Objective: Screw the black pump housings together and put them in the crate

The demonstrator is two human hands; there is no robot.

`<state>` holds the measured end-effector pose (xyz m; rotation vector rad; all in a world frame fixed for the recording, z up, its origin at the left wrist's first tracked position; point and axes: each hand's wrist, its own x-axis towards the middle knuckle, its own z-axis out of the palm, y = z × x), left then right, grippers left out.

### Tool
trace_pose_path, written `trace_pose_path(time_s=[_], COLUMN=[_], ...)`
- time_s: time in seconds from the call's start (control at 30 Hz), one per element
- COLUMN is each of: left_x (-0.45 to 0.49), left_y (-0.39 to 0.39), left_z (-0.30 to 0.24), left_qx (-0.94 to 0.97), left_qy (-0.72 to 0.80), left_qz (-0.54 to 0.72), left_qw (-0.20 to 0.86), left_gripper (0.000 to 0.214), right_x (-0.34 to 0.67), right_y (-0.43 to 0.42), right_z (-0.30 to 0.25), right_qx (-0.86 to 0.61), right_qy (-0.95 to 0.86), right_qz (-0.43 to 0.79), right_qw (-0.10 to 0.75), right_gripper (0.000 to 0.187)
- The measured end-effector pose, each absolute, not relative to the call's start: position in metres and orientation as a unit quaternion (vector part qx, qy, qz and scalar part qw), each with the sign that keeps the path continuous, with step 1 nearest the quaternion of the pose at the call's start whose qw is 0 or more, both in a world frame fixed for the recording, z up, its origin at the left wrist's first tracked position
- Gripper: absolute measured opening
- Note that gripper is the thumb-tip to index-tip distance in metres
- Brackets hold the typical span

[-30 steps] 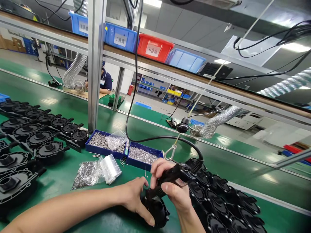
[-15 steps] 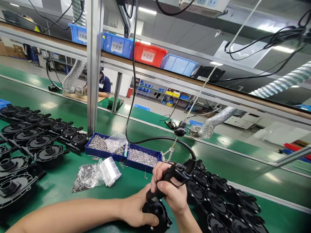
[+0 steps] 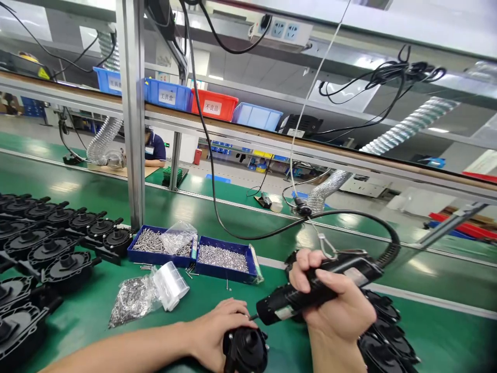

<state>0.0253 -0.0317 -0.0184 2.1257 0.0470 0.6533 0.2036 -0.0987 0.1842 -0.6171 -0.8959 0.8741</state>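
Observation:
My right hand (image 3: 334,305) is closed round a black electric screwdriver (image 3: 318,290) that hangs from a cord and a coiled cable; it lies almost level, its bit pointing left toward my left hand. My left hand (image 3: 217,331) grips a round black plastic housing (image 3: 245,349) on the green belt at the bottom of the view. The driver's tip is just above that housing, close to my left fingers.
Two blue trays of screws (image 3: 227,259) and bags of small metal parts (image 3: 143,292) lie ahead. Several black housings are lined up at the left (image 3: 58,243) and piled at the right (image 3: 384,331). A metal post (image 3: 132,119) stands behind; another person sits far back.
My right hand has swung the screwdriver from near upright on the housing to almost level, moving up and right. The view has shifted rightward.

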Motion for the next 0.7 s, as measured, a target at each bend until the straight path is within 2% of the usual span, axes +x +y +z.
trace_pose_path(time_s=[0.1, 0.2, 0.33, 0.47, 0.6, 0.63, 0.7], left_x=[0.03, 0.028, 0.022, 0.018, 0.019, 0.021, 0.025], left_y=[-0.043, -0.048, -0.04, -0.036, -0.048, -0.052, -0.058], left_z=[-0.02, -0.018, -0.004, -0.001, -0.017, -0.021, -0.028], left_qx=[0.785, 0.668, 0.557, 0.522, 0.55, 0.577, 0.658], left_qy=[0.098, 0.195, 0.172, 0.213, 0.217, 0.193, 0.14], left_qz=[0.331, 0.322, 0.296, 0.288, 0.134, 0.116, 0.165], left_qw=[0.514, 0.642, 0.756, 0.774, 0.795, 0.785, 0.721], left_gripper=[0.099, 0.085, 0.07, 0.067, 0.089, 0.091, 0.092], right_x=[0.21, 0.21, 0.209, 0.211, 0.214, 0.215, 0.218], right_y=[-0.102, -0.103, -0.101, -0.099, -0.1, -0.102, -0.107], right_z=[0.192, 0.194, 0.191, 0.187, 0.191, 0.193, 0.199], right_qx=[-0.29, -0.295, -0.297, -0.299, -0.3, -0.299, -0.295], right_qy=[-0.372, -0.367, -0.38, -0.397, -0.387, -0.383, -0.375], right_qz=[0.384, 0.372, 0.373, 0.374, 0.365, 0.361, 0.345], right_qw=[0.794, 0.8, 0.793, 0.783, 0.792, 0.796, 0.808], right_gripper=[0.013, 0.012, 0.011, 0.011, 0.011, 0.011, 0.011])
